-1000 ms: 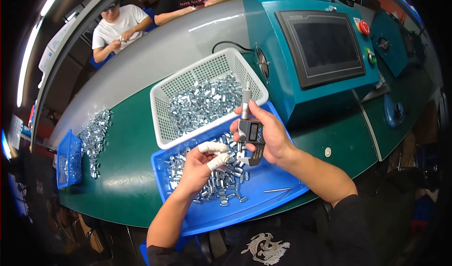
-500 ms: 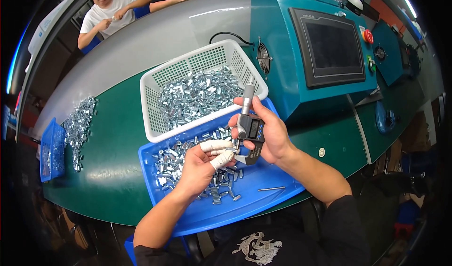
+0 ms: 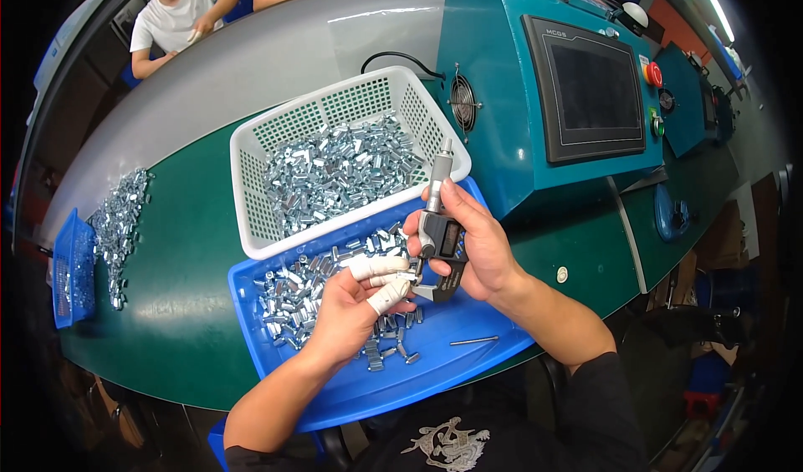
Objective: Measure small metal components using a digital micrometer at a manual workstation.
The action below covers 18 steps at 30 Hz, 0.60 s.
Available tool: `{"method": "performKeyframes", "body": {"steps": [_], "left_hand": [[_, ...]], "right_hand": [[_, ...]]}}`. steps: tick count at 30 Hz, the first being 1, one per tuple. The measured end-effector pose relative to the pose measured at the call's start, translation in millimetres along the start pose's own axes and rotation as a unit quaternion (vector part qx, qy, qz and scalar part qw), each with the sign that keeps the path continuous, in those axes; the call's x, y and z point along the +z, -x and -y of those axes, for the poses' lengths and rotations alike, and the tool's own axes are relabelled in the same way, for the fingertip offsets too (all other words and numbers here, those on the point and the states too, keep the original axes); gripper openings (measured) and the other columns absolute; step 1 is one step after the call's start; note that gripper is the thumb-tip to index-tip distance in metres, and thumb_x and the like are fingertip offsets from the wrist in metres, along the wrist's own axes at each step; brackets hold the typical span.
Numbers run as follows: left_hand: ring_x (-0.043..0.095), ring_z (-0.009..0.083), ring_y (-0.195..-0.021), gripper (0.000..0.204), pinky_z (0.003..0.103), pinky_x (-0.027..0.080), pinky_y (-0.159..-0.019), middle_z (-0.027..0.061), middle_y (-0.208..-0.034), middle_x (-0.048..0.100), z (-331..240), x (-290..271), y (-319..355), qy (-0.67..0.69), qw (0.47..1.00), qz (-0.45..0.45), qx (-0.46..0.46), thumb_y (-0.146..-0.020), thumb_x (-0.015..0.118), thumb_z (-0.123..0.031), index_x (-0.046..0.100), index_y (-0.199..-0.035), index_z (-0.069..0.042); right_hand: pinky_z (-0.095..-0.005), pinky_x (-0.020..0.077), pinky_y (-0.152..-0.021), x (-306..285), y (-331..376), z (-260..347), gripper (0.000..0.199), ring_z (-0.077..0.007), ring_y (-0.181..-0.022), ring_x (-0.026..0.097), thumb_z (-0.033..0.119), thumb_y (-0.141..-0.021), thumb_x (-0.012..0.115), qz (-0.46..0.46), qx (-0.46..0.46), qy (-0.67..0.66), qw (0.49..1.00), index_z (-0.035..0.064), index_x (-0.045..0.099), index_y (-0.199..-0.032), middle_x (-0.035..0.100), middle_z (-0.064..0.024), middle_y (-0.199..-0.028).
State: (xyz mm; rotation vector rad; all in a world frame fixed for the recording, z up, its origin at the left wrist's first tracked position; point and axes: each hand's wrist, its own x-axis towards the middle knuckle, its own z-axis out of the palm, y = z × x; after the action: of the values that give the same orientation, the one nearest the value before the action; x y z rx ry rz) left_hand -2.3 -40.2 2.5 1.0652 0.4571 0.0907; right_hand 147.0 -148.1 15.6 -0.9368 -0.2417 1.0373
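A thin metal pin (image 3: 474, 341) lies at the right in the blue tray (image 3: 443, 372). Above the tray, the left hand (image 3: 345, 309) pinches a small metal piece (image 3: 408, 276) beside the lower end of the micrometer (image 3: 435, 231), gripped by the right hand (image 3: 483, 250). Farther, a white basket (image 3: 248, 209) holds many metal pieces (image 3: 339, 171); at far right stands a teal machine (image 3: 493, 96).

From the wearer's head, one fisheye camera looks down from above and behind the left hand (image 3: 345, 309) and right hand (image 3: 483, 250), facing forward, near enough to centre them, wide enough to include the green table (image 3: 188, 305) around them and a co-worker (image 3: 177, 16) beyond.
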Motion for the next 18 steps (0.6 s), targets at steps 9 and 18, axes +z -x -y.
{"method": "performKeyframes", "body": {"steps": [9,18], "left_hand": [[0.064,0.0146,-0.080,0.020,0.027,0.055,-0.072,0.0076,-0.092,0.065,6.2,-3.4,-3.4,-0.004,1.000,-0.017,-0.019,-0.087,0.063,-0.008,0.062,-0.105,0.000],[0.058,0.0100,-0.080,0.021,0.024,0.053,-0.065,0.0068,-0.098,0.061,1.6,-17.9,-12.3,-0.143,0.975,-0.076,0.153,-0.084,0.065,-0.004,0.060,-0.104,0.000]], "right_hand": [[-0.0209,0.0404,-0.040,-2.2,-2.2,-1.1,0.036,-0.0157,-0.070,0.062,0.043,-0.098,0.037,-0.011,0.034,-0.007,0.999,0.0095,0.046,-0.110,0.062,-0.0119,-0.086],[-0.0219,0.0408,-0.041,2.5,1.4,-1.1,0.039,-0.0154,-0.070,0.062,0.041,-0.099,0.036,-0.012,0.014,0.004,1.000,0.0069,0.045,-0.115,0.061,-0.0113,-0.086]]}}
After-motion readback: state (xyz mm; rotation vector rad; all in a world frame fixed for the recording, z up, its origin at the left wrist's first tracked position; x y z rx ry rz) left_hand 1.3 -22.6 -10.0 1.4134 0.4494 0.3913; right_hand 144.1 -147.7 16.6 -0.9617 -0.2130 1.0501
